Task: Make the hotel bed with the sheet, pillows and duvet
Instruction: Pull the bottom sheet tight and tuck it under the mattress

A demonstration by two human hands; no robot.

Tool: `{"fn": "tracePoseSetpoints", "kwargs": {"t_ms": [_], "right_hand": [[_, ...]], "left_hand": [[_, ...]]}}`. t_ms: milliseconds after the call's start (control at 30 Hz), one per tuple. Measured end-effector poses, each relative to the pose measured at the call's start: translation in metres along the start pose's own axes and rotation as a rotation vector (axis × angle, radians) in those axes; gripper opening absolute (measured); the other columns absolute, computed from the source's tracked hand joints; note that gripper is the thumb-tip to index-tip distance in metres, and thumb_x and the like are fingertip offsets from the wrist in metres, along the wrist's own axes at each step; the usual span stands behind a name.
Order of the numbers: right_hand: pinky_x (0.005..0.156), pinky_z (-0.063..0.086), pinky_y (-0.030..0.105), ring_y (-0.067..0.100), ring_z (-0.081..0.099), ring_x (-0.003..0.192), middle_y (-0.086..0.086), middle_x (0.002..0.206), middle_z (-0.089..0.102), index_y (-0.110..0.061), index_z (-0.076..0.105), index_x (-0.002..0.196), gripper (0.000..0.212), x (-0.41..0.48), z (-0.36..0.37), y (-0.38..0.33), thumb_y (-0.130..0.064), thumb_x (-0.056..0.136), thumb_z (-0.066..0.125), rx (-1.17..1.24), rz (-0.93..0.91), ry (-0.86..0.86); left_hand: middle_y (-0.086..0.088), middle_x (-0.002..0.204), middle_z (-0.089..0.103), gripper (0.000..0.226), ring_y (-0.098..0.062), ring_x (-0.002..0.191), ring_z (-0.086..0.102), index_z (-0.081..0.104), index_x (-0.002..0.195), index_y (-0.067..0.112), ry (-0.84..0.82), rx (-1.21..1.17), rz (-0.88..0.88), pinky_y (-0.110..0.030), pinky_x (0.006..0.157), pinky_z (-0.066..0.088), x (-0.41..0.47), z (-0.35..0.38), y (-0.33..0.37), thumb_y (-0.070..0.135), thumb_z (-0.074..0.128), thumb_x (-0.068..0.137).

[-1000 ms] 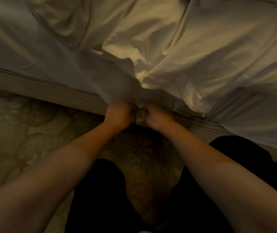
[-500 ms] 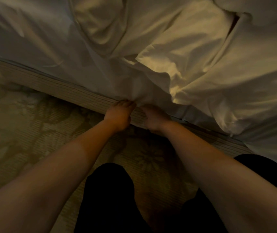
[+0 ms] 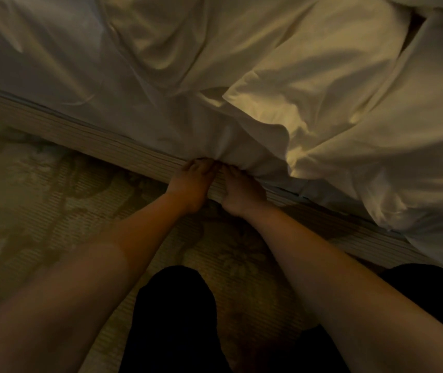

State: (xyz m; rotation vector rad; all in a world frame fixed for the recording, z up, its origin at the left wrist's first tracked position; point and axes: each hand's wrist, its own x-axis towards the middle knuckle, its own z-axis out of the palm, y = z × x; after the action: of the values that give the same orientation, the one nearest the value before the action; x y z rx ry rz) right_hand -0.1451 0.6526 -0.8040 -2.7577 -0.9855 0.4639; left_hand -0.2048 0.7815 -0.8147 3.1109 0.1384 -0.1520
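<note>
Tucking in the sheet (image 3: 147, 109) along the bed base (image 3: 102, 140).
Left hand (image 3: 189, 185) and right hand (image 3: 237, 193) are pinching its bunched edge; soft, light cloth, probably best gripped there.

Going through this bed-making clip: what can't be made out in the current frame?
- Head view: the fingertips of the left hand and right hand disappear under the bunched sheet, so each hand's grip cannot be told.
- Head view: the duvet is cut off by the top and right edges. In the dim light, pillows cannot be told from its folds.
</note>
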Motion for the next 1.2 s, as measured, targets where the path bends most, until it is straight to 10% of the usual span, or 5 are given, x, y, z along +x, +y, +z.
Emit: {"fn": "tracePoseSetpoints", "kwargs": {"t_ms": [300,567,933,1200], "right_hand": [[0.102,0.043,0.038,0.030,0.044,0.131,0.008,0.147,0.042,-0.029,0.033,0.148,0.064,0.006,-0.021,0.004,-0.012,0.088,0.049,0.041,-0.009,-0.118],[0.098,0.048,0.040,0.029,0.054,0.120,0.007,0.140,0.051,-0.030,0.048,0.139,0.055,-0.072,-0.035,0.061,-0.026,0.084,0.046,0.135,0.058,-0.112],[0.097,0.048,0.041,0.031,0.054,0.121,0.012,0.136,0.055,-0.024,0.053,0.136,0.049,-0.191,-0.050,0.164,-0.019,0.088,0.050,0.114,0.329,0.031],[0.100,0.042,0.035,0.028,0.049,0.127,0.009,0.141,0.052,-0.024,0.048,0.141,0.052,-0.273,-0.086,0.229,-0.014,0.090,0.049,0.073,0.543,0.068]], "left_hand": [[-0.010,0.147,0.041,0.053,-0.030,0.129,0.045,0.040,0.144,0.022,-0.156,-0.260,-0.124,-0.039,0.106,0.038,0.021,-0.029,0.002,0.010,0.046,0.093],[-0.012,0.137,0.050,0.044,-0.031,0.124,0.049,0.044,0.139,0.013,-0.217,0.035,-0.153,-0.043,0.101,0.042,0.018,-0.043,0.068,0.022,0.046,0.096],[-0.013,0.131,0.057,0.039,-0.031,0.116,0.055,0.056,0.132,0.021,0.029,-0.192,0.278,-0.036,0.091,0.045,-0.011,-0.053,0.213,0.025,0.046,0.095],[-0.007,0.117,0.065,0.036,-0.027,0.100,0.062,0.059,0.125,0.029,-0.085,-0.260,0.539,-0.035,0.080,0.052,-0.005,-0.060,0.301,0.025,0.051,0.089]]}}
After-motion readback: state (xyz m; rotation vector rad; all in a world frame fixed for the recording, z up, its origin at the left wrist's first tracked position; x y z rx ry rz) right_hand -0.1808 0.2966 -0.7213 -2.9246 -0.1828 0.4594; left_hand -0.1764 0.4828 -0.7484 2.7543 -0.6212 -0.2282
